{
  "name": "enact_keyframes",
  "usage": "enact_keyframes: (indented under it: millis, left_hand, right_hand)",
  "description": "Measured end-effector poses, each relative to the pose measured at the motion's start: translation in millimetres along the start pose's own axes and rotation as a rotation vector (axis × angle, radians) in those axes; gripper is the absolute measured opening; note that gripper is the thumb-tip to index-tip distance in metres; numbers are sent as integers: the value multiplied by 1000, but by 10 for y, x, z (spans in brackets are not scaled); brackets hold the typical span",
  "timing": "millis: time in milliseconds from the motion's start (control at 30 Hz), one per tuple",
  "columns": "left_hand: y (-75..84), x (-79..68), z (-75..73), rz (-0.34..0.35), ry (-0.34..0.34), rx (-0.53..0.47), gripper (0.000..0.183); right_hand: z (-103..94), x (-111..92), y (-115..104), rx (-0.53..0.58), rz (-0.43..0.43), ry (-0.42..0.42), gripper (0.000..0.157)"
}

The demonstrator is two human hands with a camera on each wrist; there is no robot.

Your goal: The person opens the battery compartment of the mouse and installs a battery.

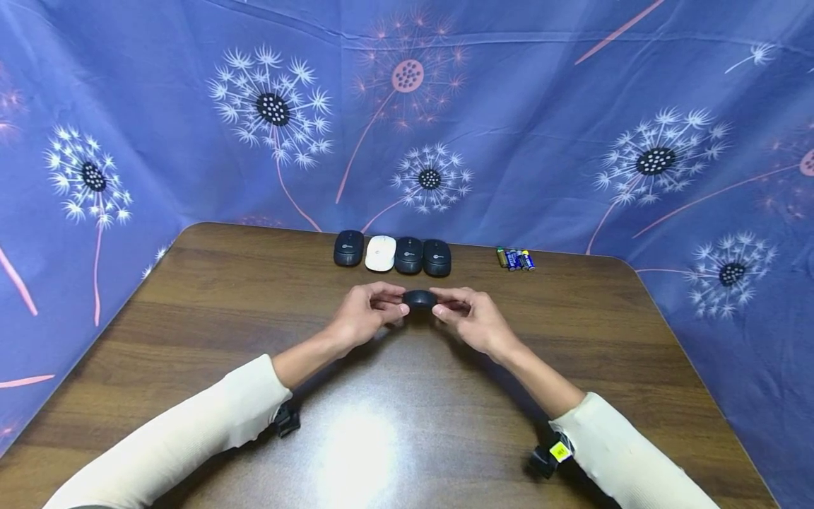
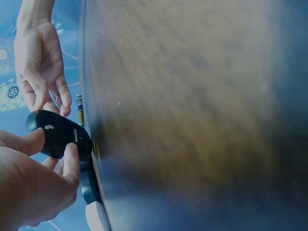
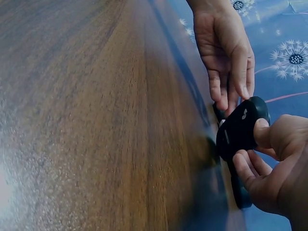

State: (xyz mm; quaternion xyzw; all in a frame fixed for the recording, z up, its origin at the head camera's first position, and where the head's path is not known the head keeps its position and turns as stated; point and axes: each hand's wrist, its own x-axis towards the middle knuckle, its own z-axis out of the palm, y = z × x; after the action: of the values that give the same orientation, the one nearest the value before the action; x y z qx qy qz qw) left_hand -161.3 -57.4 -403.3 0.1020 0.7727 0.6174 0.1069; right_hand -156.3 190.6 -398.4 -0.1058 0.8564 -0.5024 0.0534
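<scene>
A black computer mouse [image 1: 420, 300] is held above the table between both hands. My left hand [image 1: 367, 311] pinches its left end between thumb and fingers, and my right hand [image 1: 473, 318] pinches the right end. In the left wrist view the underside of the mouse [image 2: 60, 135] shows, with a small pale mark and a slot. The right wrist view shows the same dark underside of the mouse [image 3: 240, 127], with fingers of both hands at its edges. Behind it stand a white mouse [image 1: 381, 253] and three dark mice, including one at the left [image 1: 348, 248].
Several small batteries [image 1: 516, 259] lie together near the back edge, right of the row of mice. The wooden table [image 1: 222, 304] ends at a blue cloth [image 1: 509, 127] with dandelion prints. Dark wrist cameras hang below both sleeves.
</scene>
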Motion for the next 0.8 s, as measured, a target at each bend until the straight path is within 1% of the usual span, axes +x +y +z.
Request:
enact_keyframes:
  millis: [167,333,533,667,800]
  left_hand:
    - [-2,8,31,11,9,9,36]
    - [-12,15,60,15,13,18,33]
    - [-19,8,80,6,-1,26,30]
    - [-7,-10,88,17,-8,36,28]
    - [1,-20,96,14,-20,22,28]
  right_hand:
    - [-6,-8,10,-21,-27,37,37]
    - [-13,-16,23,-4,-60,45,32]
    - [-21,-36,27,-5,-58,45,31]
    - [-16,-49,9,-8,-47,44,31]
    - [-18,-54,5,11,-28,32,31]
